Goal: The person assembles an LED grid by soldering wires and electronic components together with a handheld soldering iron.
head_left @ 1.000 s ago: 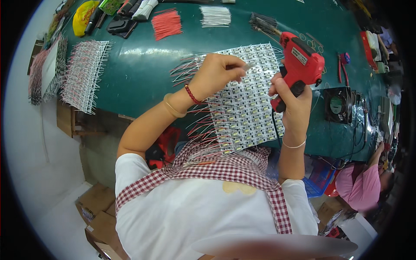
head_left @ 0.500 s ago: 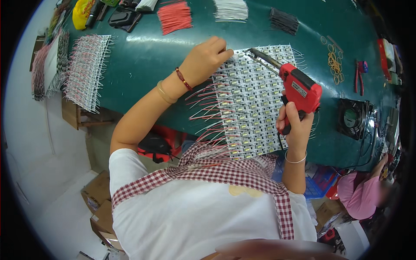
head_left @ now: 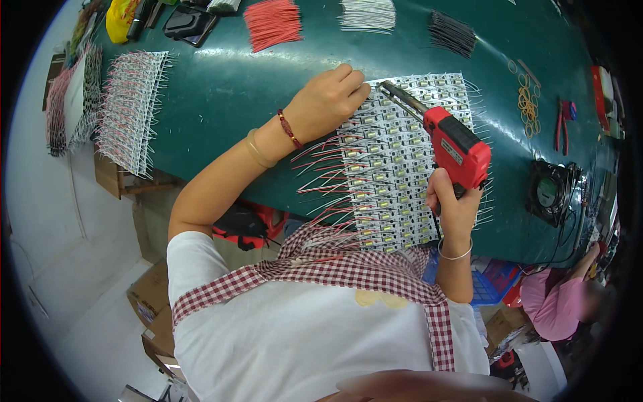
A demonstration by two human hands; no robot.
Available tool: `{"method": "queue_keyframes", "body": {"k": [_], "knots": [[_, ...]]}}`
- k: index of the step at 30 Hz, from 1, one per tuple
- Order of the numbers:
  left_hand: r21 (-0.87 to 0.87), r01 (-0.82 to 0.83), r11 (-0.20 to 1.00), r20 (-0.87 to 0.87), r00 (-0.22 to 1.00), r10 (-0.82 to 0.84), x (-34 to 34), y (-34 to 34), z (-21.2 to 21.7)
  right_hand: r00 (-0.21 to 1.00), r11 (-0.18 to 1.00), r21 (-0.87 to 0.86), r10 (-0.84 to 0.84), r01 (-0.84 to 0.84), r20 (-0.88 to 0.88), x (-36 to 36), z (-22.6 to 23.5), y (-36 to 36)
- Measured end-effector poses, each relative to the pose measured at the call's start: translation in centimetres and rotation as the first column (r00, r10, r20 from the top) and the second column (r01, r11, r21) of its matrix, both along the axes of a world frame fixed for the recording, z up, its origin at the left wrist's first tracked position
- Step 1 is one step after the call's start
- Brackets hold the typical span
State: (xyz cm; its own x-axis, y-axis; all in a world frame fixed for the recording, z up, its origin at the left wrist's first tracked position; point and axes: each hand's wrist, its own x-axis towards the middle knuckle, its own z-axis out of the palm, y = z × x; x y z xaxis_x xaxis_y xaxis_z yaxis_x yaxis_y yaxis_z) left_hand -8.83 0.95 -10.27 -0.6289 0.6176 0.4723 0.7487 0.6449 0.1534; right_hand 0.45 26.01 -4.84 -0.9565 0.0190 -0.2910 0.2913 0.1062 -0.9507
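A panel of small circuit boards (head_left: 395,161) lies on the table in front of me, with red and white wires sticking out along its left side. My left hand (head_left: 333,97) is closed at the panel's far left corner, thumb and fingers pressed together; whatever they pinch is hidden. My right hand (head_left: 455,204) grips a red soldering gun (head_left: 459,151) by its handle. Its long metal tip reaches over the panel to the far left corner, close beside my left fingertips.
Bundles of red wires (head_left: 273,25), white wires (head_left: 368,15) and black wires (head_left: 451,33) lie along the far side. A wired panel (head_left: 132,110) sits at the left. Rubber bands (head_left: 528,104), red-handled pliers (head_left: 561,127) and a black fan (head_left: 550,191) are on the right.
The soldering gun's tip has moved left over the panel, nearer my left fingers, and its body has dropped slightly toward me. My left hand stays at the corner; the whole view has shifted a little.
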Motion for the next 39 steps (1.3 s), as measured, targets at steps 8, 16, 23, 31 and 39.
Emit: {"method": "queue_keyframes", "body": {"k": [8,16,23,31,39], "knots": [[-0.033,-0.042,0.999,0.057,0.997,0.043,0.4,0.3,0.5,0.999,0.999,0.033,-0.021,0.02,0.038,0.0,0.1,-0.1],[-0.038,-0.072,0.997,0.088,0.993,0.075,0.5,0.9,0.7,0.998,0.999,0.035,-0.042,0.04,0.048,0.3,-0.2,-0.2],[-0.054,-0.089,0.995,0.096,0.991,0.094,0.6,1.1,0.9,0.998,1.0,0.012,-0.027,0.026,0.057,0.2,-0.1,-0.3],[-0.071,-0.101,0.992,0.087,0.991,0.107,0.8,1.2,0.9,0.998,0.996,0.058,-0.068,0.069,-0.015,0.4,0.3,-1.0],[-0.071,-0.091,0.993,0.078,0.992,0.097,0.6,1.3,0.9,1.0,1.0,0.026,-0.007,0.006,0.021,0.3,-0.3,0.1]]}}
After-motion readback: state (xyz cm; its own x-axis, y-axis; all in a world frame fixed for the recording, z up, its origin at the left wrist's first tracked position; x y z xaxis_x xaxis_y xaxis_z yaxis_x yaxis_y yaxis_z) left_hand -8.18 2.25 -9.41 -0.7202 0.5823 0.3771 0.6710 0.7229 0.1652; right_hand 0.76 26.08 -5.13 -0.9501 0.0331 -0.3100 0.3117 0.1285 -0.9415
